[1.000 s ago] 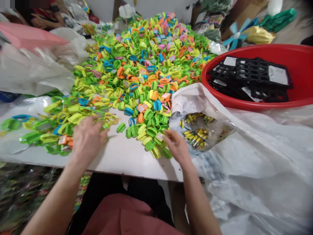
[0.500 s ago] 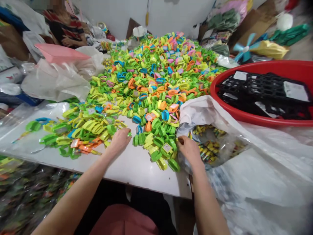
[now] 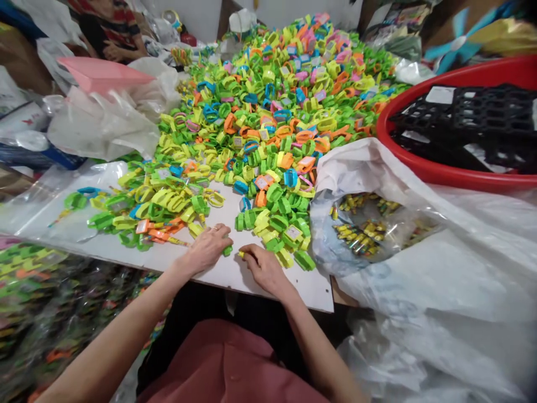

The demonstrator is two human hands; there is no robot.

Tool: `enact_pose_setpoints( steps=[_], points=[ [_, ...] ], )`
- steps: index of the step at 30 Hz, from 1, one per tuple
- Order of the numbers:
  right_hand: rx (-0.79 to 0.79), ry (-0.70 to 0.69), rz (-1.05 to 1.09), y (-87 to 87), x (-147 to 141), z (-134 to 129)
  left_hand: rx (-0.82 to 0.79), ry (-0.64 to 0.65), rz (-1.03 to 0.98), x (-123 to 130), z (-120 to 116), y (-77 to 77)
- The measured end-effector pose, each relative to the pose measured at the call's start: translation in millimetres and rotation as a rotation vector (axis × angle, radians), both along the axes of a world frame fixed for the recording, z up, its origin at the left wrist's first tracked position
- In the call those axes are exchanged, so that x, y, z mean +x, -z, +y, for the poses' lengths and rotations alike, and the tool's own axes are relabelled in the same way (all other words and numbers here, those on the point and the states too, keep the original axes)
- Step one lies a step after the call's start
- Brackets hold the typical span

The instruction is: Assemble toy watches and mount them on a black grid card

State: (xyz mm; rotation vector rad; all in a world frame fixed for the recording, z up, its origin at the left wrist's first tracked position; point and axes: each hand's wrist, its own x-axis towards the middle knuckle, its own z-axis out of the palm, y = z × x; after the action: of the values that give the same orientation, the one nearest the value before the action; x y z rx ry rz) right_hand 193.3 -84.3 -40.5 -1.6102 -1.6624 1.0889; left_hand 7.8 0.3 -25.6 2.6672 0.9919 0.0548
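Hands: my left hand (image 3: 207, 249) and right hand (image 3: 262, 266) sit close together on the white table (image 3: 218, 274), near its front edge.
Grip: left fingers pinch a green clip (image 3: 227, 251); right fingertips hold a small yellow piece (image 3: 242, 254).
Risk, edge: I could fumble either piece off the table, being so near the edge.
Risk, pile: my right wrist may nudge the clip pile (image 3: 277, 224) into the bag (image 3: 364, 229).
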Motion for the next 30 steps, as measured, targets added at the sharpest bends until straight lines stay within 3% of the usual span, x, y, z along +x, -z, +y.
enact_pose_setpoints(
  steps=[6,10,14,24,30],
  points=[
    [-0.003,0.074,0.057,9.7,10.7,-5.9,-0.287,-0.297,-0.308,8.9,-24.0,14.6],
    [0.021,0.148,0.100,18.6,19.7,-12.5,-0.432,-0.331,-0.406,15.1,-34.7,16.3],
    [0.053,0.174,0.134,19.9,23.8,-13.7,-0.377,-0.246,-0.424,22.1,-35.9,12.7],
    [0.184,0.121,0.042,26.5,25.0,-18.3,-0.277,-0.216,-0.224,31.4,-44.3,13.8],
    [0.108,-0.066,0.032,4.2,37.1,-27.5,-0.088,-0.086,-0.150,36.3,-62.2,19.8]
  ],
)
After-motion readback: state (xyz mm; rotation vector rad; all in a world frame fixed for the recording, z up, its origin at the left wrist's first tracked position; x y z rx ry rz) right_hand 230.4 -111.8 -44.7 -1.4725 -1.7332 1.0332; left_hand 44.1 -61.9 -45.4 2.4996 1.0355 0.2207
